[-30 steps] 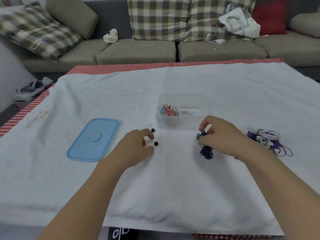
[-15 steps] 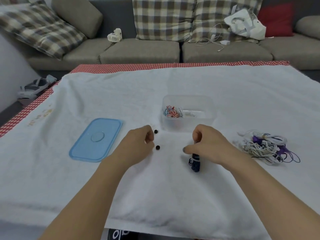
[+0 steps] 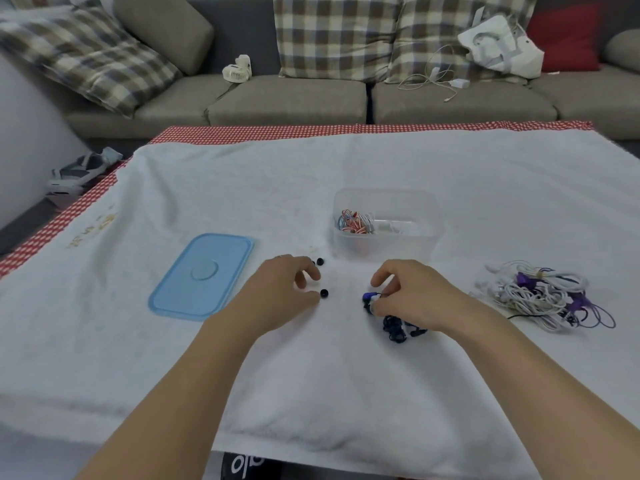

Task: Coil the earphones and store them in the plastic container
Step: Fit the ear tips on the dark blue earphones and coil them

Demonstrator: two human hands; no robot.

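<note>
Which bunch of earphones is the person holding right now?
The dark blue earphones, pinched by the right hand. The red-and-white ones lie inside the clear container, and the white-and-purple tangle lies untouched farther right.

White towel-covered table (image 3: 346, 393) with blue lid (image 3: 202, 275), clear container (image 3: 388, 244), tangled earphones (image 3: 540, 296).

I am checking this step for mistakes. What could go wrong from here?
The two small black ear tips lie loose by the left hand; they could roll away or be forgotten. The dark blue earphones under the right hand look only loosely bunched and may uncoil before reaching the plastic container.
</note>
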